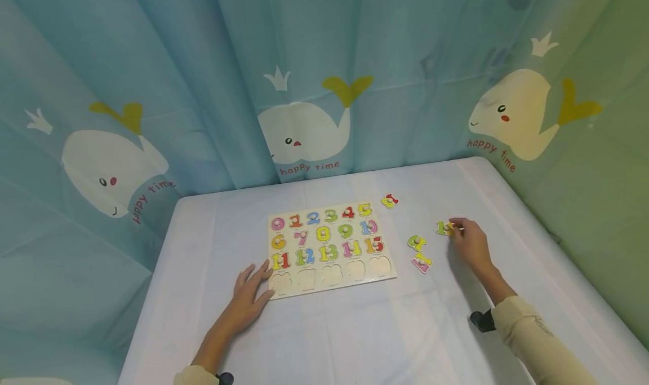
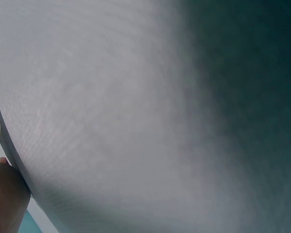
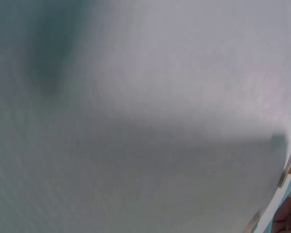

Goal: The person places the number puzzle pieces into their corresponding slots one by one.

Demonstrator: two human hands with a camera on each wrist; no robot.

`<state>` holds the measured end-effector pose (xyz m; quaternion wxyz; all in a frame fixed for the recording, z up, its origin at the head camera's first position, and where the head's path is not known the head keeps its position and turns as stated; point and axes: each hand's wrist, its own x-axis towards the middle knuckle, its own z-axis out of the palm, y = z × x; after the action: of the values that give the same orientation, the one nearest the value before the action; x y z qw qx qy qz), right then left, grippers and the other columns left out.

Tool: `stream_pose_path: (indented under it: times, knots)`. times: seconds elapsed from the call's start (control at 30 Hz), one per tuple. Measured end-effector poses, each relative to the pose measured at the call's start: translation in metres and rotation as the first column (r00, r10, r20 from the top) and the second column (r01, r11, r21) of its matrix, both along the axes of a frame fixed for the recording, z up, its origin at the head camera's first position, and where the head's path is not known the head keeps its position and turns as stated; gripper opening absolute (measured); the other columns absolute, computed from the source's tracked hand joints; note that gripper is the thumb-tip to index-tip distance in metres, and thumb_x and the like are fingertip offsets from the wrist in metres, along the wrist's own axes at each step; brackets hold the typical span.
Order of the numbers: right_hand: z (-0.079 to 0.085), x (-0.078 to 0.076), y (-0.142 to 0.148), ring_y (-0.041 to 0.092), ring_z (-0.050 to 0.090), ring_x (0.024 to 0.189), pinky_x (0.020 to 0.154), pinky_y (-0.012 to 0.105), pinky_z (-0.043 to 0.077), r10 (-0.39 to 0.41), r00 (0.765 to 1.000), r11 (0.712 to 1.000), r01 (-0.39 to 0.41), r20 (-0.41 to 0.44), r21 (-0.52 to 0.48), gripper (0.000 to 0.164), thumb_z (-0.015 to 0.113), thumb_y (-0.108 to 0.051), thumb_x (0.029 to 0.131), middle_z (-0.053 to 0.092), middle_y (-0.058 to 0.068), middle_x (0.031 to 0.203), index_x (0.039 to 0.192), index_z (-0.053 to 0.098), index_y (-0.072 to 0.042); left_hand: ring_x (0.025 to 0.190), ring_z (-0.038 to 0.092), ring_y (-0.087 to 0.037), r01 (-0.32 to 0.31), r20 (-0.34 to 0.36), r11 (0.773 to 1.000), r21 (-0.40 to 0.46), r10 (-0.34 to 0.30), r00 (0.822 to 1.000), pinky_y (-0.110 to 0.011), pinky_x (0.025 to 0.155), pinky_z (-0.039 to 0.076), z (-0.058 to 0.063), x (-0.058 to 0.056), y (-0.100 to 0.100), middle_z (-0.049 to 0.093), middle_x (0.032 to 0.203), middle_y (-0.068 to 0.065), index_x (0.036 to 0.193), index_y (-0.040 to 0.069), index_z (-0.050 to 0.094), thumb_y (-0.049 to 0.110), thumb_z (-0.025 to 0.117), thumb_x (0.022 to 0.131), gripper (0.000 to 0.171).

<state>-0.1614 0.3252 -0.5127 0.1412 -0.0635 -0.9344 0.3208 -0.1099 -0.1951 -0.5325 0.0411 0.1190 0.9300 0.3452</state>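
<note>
A wooden number puzzle board point(image 1: 329, 286) lies on the table, its upper three rows filled with knobbed numbers and its bottom row showing bare recesses. Spread along the board's left edge, my left hand point(image 1: 247, 299) has its fingertips and thumb at the rim. At the right, my right hand point(image 1: 471, 244) pinches a green-and-yellow number puzzle piece point(image 1: 442, 228); the fingers cover its right end. In the right wrist view only a bit of the right hand point(image 3: 287, 213) shows at the lower corner. The left wrist view has part of the left hand point(image 2: 7, 194) at its left edge.
Between board and right hand lie a green-and-yellow piece point(image 1: 416, 242) and a pink-and-yellow piece point(image 1: 422, 262), close together. A yellow-and-red piece point(image 1: 389, 201) lies beyond the board's upper right corner. A whale-print curtain point(image 1: 314, 47) hangs behind the white-covered table point(image 1: 355, 340).
</note>
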Motion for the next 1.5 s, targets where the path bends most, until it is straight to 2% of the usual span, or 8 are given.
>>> stream_pose_path:
  times: [0.27,0.4,0.57,0.8,1.0,1.13,1.33,1.5]
  knots:
    - [-0.008,-0.010,0.005,0.036,0.054,0.089,0.073,0.049,0.045,0.066,0.995,0.998,-0.067,0.068,0.007,0.032,0.060,-0.003,0.088,0.057,0.025,0.100,0.117,0.055,0.010,0.137,0.015,-0.035,0.001,-0.017,1.000,0.010,-0.001,1.000,-0.062,0.105,0.016,0.000,0.000,0.000,0.034,0.149,-0.007,0.131,0.006,0.052,0.018,0.065,0.088,0.046]
    - [-0.012,-0.014,0.007,0.036,0.052,0.085,0.073,0.050,0.043,0.085,0.995,0.996,-0.087,0.053,0.026,0.031,0.057,0.000,0.088,0.056,0.026,0.097,0.117,0.054,0.012,0.137,0.016,-0.036,0.005,-0.024,1.000,0.013,-0.004,1.000,-0.061,0.106,0.014,-0.001,0.001,0.001,0.035,0.149,-0.007,0.132,0.006,0.052,0.017,0.065,0.088,0.047]
    - [-0.013,-0.013,0.006,0.035,0.050,0.085,0.073,0.048,0.044,0.075,0.993,0.997,-0.077,0.095,0.015,0.033,0.053,-0.001,0.090,0.054,0.026,0.099,0.121,0.051,0.011,0.138,0.015,-0.035,-0.002,0.000,1.000,-0.001,0.002,1.000,-0.062,0.105,0.017,-0.001,0.002,0.002,0.034,0.149,-0.007,0.135,0.008,0.050,0.018,0.064,0.089,0.049]
    - [-0.003,-0.012,-0.008,0.034,0.051,0.086,0.072,0.045,0.044,0.094,0.992,0.995,-0.095,0.080,0.007,0.035,0.054,-0.001,0.090,0.054,0.024,0.100,0.123,0.051,0.008,0.138,0.015,-0.035,-0.005,-0.015,1.000,-0.004,0.005,1.000,-0.061,0.106,0.016,0.002,0.003,0.002,0.035,0.149,-0.006,0.133,0.007,0.051,0.018,0.064,0.088,0.048]
    - [0.005,-0.014,-0.033,0.029,0.052,0.080,0.067,0.040,0.044,0.163,0.986,0.987,-0.163,0.033,0.007,0.032,0.057,0.000,0.089,0.056,0.020,0.095,0.120,0.055,0.006,0.136,0.018,-0.037,0.007,-0.056,1.000,0.003,-0.007,0.998,-0.062,0.105,0.016,0.003,0.002,0.003,0.037,0.147,-0.008,0.132,0.005,0.052,0.016,0.064,0.087,0.047]
    - [0.008,-0.014,-0.060,0.026,0.053,0.079,0.064,0.037,0.045,0.203,0.978,0.979,-0.204,0.053,0.003,0.031,0.058,-0.003,0.090,0.057,0.017,0.096,0.120,0.056,0.004,0.136,0.019,-0.038,0.021,-0.063,1.000,0.014,-0.020,0.998,-0.059,0.108,0.010,0.004,0.002,0.004,0.038,0.147,-0.009,0.131,0.004,0.052,0.015,0.064,0.087,0.047]
    - [0.007,-0.012,-0.109,0.020,0.052,0.077,0.065,0.032,0.046,0.287,0.950,0.958,-0.288,0.121,-0.013,0.033,0.061,-0.007,0.089,0.056,0.009,0.093,0.121,0.056,0.000,0.137,0.017,-0.036,-0.007,-0.035,1.000,-0.017,0.007,0.999,-0.062,0.106,0.014,0.005,0.002,0.004,0.036,0.148,-0.008,0.133,0.007,0.051,0.017,0.062,0.089,0.047]
    - [0.002,-0.009,-0.146,0.015,0.048,0.073,0.063,0.029,0.043,0.362,0.927,0.932,-0.362,0.101,-0.024,0.032,0.064,-0.006,0.087,0.055,0.002,0.089,0.119,0.059,-0.004,0.136,0.018,-0.036,-0.004,-0.037,1.000,-0.019,0.004,0.999,-0.063,0.105,0.016,0.006,0.003,0.004,0.036,0.148,-0.008,0.133,0.006,0.051,0.017,0.063,0.088,0.048]
